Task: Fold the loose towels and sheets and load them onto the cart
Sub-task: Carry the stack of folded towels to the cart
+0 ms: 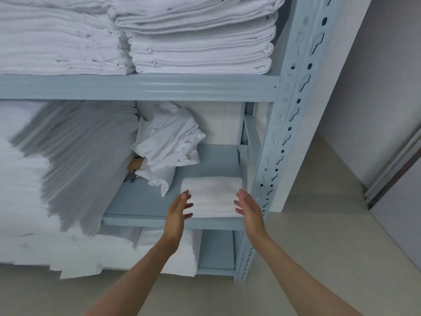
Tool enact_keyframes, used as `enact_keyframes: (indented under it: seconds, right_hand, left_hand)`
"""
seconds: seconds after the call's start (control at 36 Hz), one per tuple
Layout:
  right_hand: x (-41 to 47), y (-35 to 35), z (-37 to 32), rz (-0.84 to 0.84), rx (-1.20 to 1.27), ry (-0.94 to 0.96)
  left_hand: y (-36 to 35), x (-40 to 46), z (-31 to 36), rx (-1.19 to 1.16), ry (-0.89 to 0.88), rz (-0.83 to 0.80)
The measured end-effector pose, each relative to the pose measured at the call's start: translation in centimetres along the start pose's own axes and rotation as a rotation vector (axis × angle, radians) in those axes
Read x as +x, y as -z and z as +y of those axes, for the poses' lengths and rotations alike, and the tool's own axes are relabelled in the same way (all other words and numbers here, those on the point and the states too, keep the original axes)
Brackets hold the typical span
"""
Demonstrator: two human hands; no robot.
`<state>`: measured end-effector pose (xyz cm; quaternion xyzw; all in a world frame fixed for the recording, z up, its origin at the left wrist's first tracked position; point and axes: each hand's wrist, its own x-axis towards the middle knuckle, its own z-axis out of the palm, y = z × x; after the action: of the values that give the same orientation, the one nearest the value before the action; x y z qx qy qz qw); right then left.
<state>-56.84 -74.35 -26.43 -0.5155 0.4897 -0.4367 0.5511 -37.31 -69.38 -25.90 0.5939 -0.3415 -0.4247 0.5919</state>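
A small folded white towel [211, 197] lies flat at the front right corner of the middle shelf [145, 201] of a pale blue metal rack, its right edge close to the perforated upright [293, 124]. The left hand [180, 207] and right hand [247, 207] flank it, one at each side edge, palms turned inward and fingers straight and spread — neither grips anything. Whether the fingertips actually touch the cloth cannot be told; they look to be at or just off its edges.

Behind the towel, toward the back of the same shelf, sits a crumpled white sheet [168, 144], not yet folded, with a bit of brown cardboard [134, 165] showing under its left side. The shelf above carries neat stacks of folded linen [200, 42], and blurred folded stacks fill the left of the middle shelf. No cart is in view.

The likely next move is closing both hands on the towel to lift it. The risk lies in the grip: squeezing only the top layers would let the lower folds drop open as it comes off the shelf, and an uneven lift could snag the towel's right edge on the upright — or drag it off the front lip.
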Motion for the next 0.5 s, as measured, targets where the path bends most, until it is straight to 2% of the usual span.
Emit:
enact_keyframes:
  seconds: [0.28,0.5]
  right_hand:
    - [-2.2,-0.2,-3.6,0.111,0.037,0.052]
    - [-3.5,-3.4,-3.3,0.162,0.054,0.018]
  left_hand:
    - [1.3,-1.2,3.5,-0.037,-0.036,-0.049]
    - [5.2,-0.7,3.6,-0.019,-0.038,-0.074]
